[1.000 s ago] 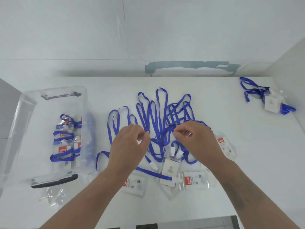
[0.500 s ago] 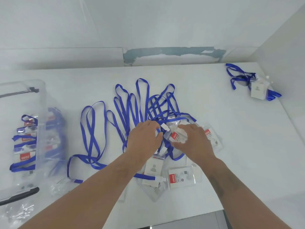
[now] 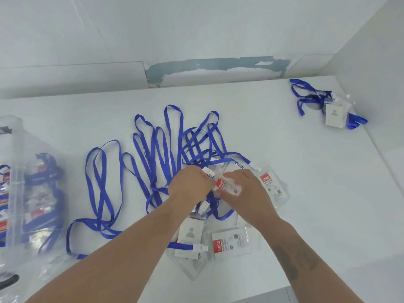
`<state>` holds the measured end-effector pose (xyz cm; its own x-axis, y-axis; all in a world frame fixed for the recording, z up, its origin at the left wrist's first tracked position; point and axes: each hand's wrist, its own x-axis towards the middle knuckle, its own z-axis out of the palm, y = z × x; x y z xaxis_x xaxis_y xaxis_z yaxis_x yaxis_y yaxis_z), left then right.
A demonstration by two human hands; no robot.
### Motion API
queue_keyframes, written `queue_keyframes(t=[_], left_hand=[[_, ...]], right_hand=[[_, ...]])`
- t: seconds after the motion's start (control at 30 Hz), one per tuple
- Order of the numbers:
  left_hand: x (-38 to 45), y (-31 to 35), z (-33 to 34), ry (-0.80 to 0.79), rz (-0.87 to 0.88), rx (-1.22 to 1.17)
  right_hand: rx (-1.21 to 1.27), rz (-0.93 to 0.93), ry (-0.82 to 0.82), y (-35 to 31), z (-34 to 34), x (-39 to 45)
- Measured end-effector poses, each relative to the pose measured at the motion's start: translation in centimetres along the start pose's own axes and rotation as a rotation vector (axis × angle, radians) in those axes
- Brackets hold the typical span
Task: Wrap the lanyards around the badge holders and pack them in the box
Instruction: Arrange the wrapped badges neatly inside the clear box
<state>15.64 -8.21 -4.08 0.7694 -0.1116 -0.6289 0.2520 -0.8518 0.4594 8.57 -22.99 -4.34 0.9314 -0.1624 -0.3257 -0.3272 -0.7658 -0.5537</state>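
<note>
A tangle of blue lanyards [image 3: 157,154] lies spread across the middle of the white table [image 3: 306,193]. My right hand [image 3: 244,193] grips a clear badge holder [image 3: 225,186] with a red-and-white card, lifted slightly over the pile. My left hand [image 3: 188,184] pinches the white clip [image 3: 207,172] of a lanyard at that holder's top edge. More badge holders [image 3: 229,242] lie flat below my hands, and another holder [image 3: 272,184] lies to the right. The clear plastic box [image 3: 15,178] at the left edge holds several wrapped badges.
One more badge with a loose blue lanyard [image 3: 332,110] sits at the table's far right corner, close to the side wall. Empty clear plastic sleeves [image 3: 43,265] lie by the box. The table's front edge runs just under my forearms.
My hands came together over the pile and picked up one badge holder. The head turned right, so the box slid toward the left edge of the view.
</note>
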Motion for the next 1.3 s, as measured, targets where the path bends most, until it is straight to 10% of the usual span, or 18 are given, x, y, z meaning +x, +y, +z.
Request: queue_keyframes(t=[0.73,0.9,1.07,1.3], left_hand=[[-8.7,-3.4,-13.3,-0.109,0.004,-1.032],[-10.4,-5.0,-16.3,0.095,0.053,-1.182],[-11.0,-7.1,-20.3,0.021,0.075,-1.151],[-11.3,-7.9,-22.2,-0.010,0.227,-1.280]], right_hand=[[1.179,0.291,-0.155,-13.3,-3.1,-1.3],[0.786,0.068,-0.295,-16.2,-2.6,-2.7],[0.585,-0.107,0.126,-18.5,-1.7,-1.8],[0.559,-0.195,-0.067,-22.5,0.8,-1.3]])
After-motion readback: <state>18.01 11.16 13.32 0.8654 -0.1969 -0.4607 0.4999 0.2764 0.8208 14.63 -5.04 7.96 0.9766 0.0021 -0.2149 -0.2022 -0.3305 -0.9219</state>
